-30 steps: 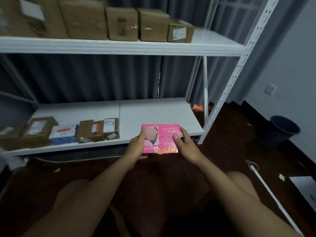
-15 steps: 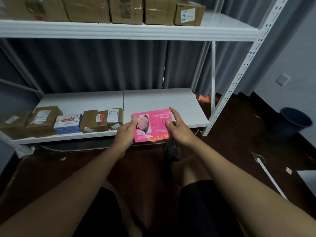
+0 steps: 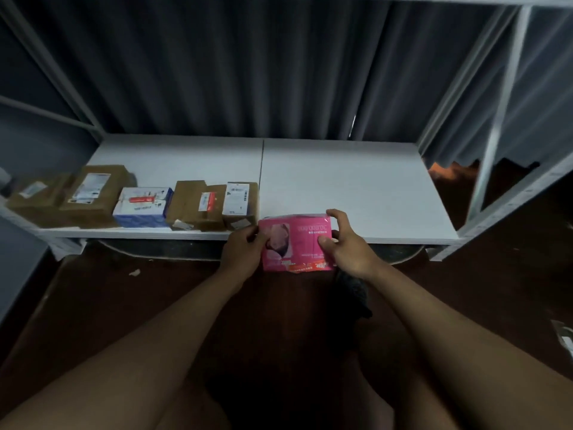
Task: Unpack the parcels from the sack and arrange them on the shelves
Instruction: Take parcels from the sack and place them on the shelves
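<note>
Both hands, left (image 3: pixel 243 254) and right (image 3: pixel 347 248), clamped on pink packet (image 3: pixel 297 243) at white shelf (image 3: pixel 356 187) front edge; brown boxes (image 3: pixel 192 203) left; grey curtain (image 3: pixel 248 66) behind.

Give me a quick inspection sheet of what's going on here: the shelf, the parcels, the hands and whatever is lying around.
Surface: white lower shelf, right half bare.
Job's things: pink parcel held at the shelf's front edge; row of brown boxes and one blue-and-white box lined up on the left half.
Clutter: paper scrap on the dark floor.
Grippers: left hand and right hand each grip one side of the pink parcel.
Cables: nothing seen.
Surroundings: grey curtain behind; white shelf post at right.
</note>
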